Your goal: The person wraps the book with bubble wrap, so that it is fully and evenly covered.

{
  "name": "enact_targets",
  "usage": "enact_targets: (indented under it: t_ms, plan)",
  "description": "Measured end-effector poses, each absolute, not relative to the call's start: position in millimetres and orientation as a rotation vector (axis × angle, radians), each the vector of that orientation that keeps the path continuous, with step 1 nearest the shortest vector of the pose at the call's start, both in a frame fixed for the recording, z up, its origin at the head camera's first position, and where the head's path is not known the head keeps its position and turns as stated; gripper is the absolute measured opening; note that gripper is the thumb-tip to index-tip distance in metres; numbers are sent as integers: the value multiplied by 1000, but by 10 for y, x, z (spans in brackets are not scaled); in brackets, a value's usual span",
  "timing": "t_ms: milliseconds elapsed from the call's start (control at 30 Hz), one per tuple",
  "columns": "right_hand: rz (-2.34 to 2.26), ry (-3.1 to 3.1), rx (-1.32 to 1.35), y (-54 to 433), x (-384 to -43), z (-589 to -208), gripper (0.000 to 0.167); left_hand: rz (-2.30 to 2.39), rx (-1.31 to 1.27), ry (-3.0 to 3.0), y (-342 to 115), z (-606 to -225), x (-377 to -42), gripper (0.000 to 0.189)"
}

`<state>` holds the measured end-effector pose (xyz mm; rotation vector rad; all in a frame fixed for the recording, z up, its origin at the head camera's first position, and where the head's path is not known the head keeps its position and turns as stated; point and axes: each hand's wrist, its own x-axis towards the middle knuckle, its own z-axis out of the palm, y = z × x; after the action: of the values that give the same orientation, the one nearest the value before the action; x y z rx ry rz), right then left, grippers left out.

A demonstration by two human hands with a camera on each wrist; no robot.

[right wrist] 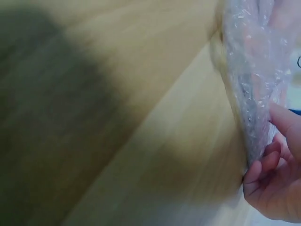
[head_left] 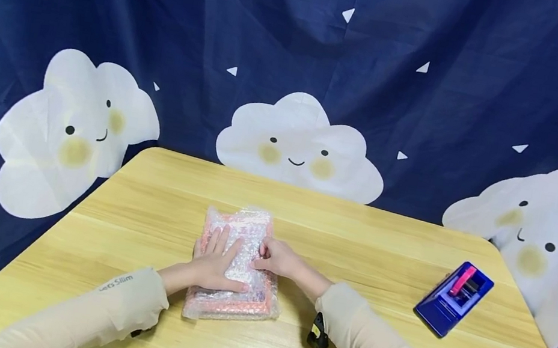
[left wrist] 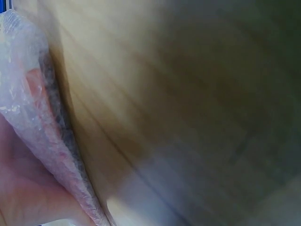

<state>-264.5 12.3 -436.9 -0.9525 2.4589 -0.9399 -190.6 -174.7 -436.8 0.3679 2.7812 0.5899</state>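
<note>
A flat rectangular object with a pink border (head_left: pixel 236 308) lies on the table, wrapped in clear bubble wrap (head_left: pixel 247 260). My left hand (head_left: pixel 212 265) rests on top of it with fingers spread and straight, pressing the wrap down. At the right side my right hand (head_left: pixel 281 259) pinches the edge of the bubble wrap between thumb and curled fingers. From the right wrist, the thumb lies over the wrap (right wrist: pixel 251 70) and the other fingers (right wrist: pixel 254 181) bend in at its lower edge. The left wrist view catches the package's side (left wrist: pixel 51 122) beside part of the left hand (left wrist: pixel 33 193).
A blue tape dispenser (head_left: pixel 445 313) with a pink roll (head_left: pixel 463 280) stands on the right part of the wooden table (head_left: pixel 159 204). Behind the table hangs a dark blue curtain (head_left: pixel 299 49) with white clouds. A black wrist device (head_left: pixel 318 333) shows below the right sleeve.
</note>
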Motion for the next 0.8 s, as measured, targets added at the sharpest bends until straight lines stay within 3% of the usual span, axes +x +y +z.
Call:
enact_targets:
  t_ms: [333, 567, 800]
  plan:
    - [-1046, 2313, -869, 174, -2651, -4312, 24, 562, 356, 2779, -1754, -4392, -1931, 108]
    - [-1222, 2169, -744, 294, -2719, -4310, 10, 526, 346, 2763, -1737, -4357, -1972, 106]
    - [-1332, 2120, -642, 518, -2640, -4299, 19, 507, 344, 2733, -1742, -4309, -1963, 108]
